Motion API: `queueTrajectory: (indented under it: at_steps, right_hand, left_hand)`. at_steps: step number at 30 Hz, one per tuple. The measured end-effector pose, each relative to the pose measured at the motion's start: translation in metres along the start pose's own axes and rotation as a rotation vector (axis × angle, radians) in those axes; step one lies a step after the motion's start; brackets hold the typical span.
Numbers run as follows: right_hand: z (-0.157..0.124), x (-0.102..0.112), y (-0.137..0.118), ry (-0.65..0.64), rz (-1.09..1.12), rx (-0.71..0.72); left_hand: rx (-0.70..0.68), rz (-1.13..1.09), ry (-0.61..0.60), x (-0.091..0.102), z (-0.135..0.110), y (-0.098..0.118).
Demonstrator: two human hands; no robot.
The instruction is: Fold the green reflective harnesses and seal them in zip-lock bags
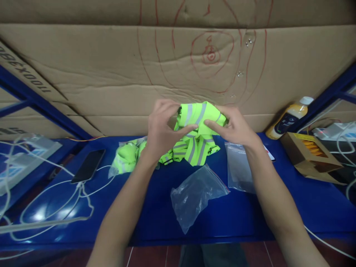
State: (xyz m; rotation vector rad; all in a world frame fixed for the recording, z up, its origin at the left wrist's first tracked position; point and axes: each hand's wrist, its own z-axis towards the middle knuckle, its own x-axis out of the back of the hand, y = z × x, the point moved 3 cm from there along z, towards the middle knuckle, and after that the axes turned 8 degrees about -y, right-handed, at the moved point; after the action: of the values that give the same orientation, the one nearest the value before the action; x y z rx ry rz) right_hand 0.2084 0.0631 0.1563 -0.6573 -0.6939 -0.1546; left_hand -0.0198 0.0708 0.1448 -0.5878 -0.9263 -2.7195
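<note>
Between my two hands is a bundle of fluorescent yellow-green reflective strap (pixel 200 113) with grey stripes. My left hand (pixel 164 129) grips its left side, thumb across the front. At the right end, my right hand (pixel 235 124) pinches the same bundle with its thumb on the front face. Below, more loose striped strap (pixel 196 150) lies in a heap on the blue shelf; whether it joins the held part I cannot tell. A clear bag with yellow-green strap inside (pixel 125 157) lies left of my left wrist. Nearer me, a clear zip bag (pixel 197 196) lies flat.
Another zip bag (pixel 239 167) lies by my right forearm. To the right stand a juice bottle (pixel 290 118) and an opened cardboard box (pixel 313 155). A phone (pixel 89 165), white cables (pixel 58 202) and a power strip (pixel 30 155) occupy the left. Cardboard (pixel 111 74) forms the back.
</note>
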Motion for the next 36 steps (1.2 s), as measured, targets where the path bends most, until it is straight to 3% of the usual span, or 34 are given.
queueTrajectory:
  at_steps: [3, 6, 8, 12, 22, 27, 30, 32, 36]
  right_hand:
    - [-0.001, -0.001, -0.010, 0.005, -0.061, 0.010]
    - [-0.002, -0.002, -0.019, 0.029, -0.133, -0.008]
    - [-0.001, -0.005, -0.021, 0.038, -0.157, -0.030]
    - [0.002, -0.010, -0.017, 0.032, -0.105, -0.054]
    - [0.004, -0.017, 0.004, -0.084, 0.277, -0.248]
    - [0.005, -0.020, 0.006, -0.079, 0.274, -0.186]
    - [0.006, -0.020, 0.008, -0.039, 0.298, -0.168]
    - [0.006, -0.017, 0.009, 0.023, 0.258, -0.140]
    - [0.005, -0.012, 0.008, 0.090, 0.046, -0.072]
  left_hand:
    - [-0.055, 0.024, -0.089, 0.003, 0.002, -0.002]
    - [0.056, -0.136, -0.204, -0.004, -0.002, -0.013]
    - [0.113, -0.154, -0.165, -0.009, -0.004, -0.018]
    - [0.101, -0.132, -0.065, -0.016, -0.006, -0.015]
    - [0.083, -0.065, 0.111, -0.025, -0.013, -0.007]
    - [0.067, 0.032, 0.205, -0.027, -0.014, -0.008]
    - [0.128, -0.015, 0.231, -0.027, -0.013, -0.004]
    - [0.255, -0.190, 0.160, -0.029, -0.010, -0.005]
    - [0.597, -0.648, -0.205, -0.034, -0.005, -0.018]
